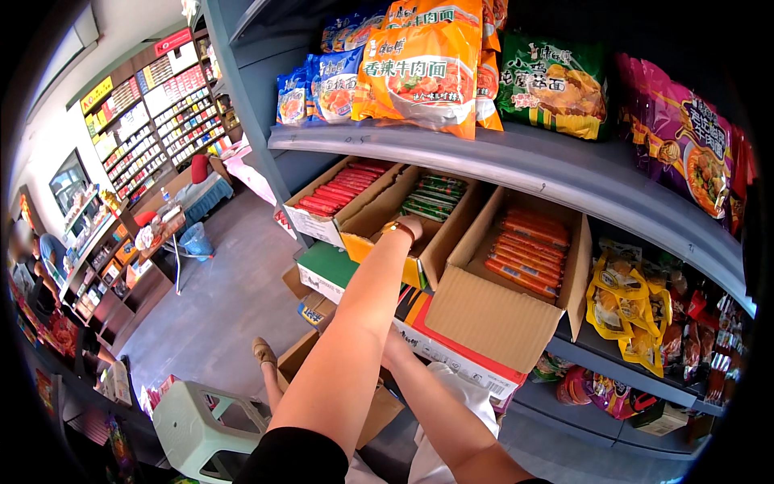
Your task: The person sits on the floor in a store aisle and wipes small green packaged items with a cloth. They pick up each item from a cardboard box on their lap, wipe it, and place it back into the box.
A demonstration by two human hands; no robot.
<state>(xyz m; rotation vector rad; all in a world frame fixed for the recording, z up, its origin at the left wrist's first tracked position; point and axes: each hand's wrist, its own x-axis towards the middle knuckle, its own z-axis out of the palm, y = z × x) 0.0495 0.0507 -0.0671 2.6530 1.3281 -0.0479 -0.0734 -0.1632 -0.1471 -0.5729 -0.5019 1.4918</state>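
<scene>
The upper shelf's front edge (516, 167) curves just above my reach, leaving me more open room on the near side than toward the back. Beneath it, rightward from the left upright (256, 113), sit three open cartons: the left carton (321, 227) holds red packs (345, 187), the middle carton (363, 223) green packs (435, 196), the right carton (575, 270) orange-red packs (528, 252), its flap (488, 319) hanging nearward. My left hand (412, 223) reaches into the middle carton beside the green packs; its fingers are hidden, so I cannot tell its grip. My right hand (393, 350) is lower, partly behind the left forearm, grip unreadable.
</scene>
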